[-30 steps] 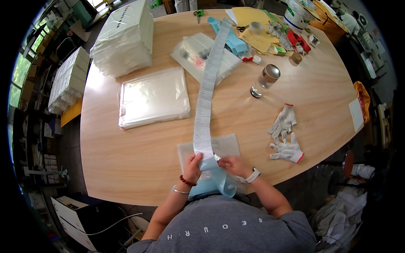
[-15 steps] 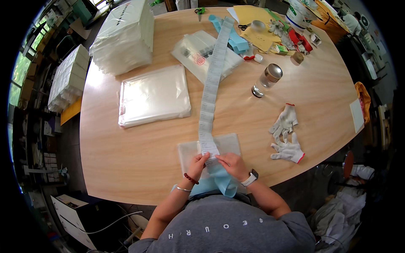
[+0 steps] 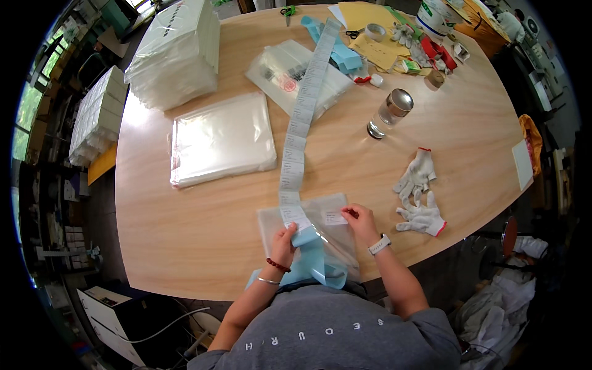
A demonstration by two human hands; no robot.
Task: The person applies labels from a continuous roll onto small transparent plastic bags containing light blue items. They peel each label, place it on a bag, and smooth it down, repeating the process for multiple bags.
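Wood-topped table (image 3: 197, 246), clock face read about its centre, 12 being the far edge. Left hand (image 3: 283, 245), at 6 o'clock: thumb and fingers closed on the near end of 1 long white label strip (image 3: 302, 117), which runs up toward 12 o'clock; its light-blue backing (image 3: 311, 246) curls down toward 6. Right hand (image 3: 360, 223), at 5 o'clock: narrow pinch on the 3-o'clock end of 1 small white label (image 3: 332, 217); whether the label adheres to the plastic bag (image 3: 337, 242) beneath cannot be told. Said bag, clear, flat, at 6 o'clock, lies under the curled backing. At 9 o'clock: 1 stack of glossy clear plastic bags (image 3: 223, 140). At 10: 1 tall plastic-wrapped pile (image 3: 176, 55). Between 11 and 12: clear bags with red stamp (image 3: 268, 66), crossed by the strip; beyond, green-handled scissors (image 3: 288, 11). At 1: yellow envelopes (image 3: 364, 12). At 2: 1 clear bottle, metal lid (image 3: 399, 102). At 4: 2 white knit gloves (image 3: 422, 216), red-edged cuffs, touching.
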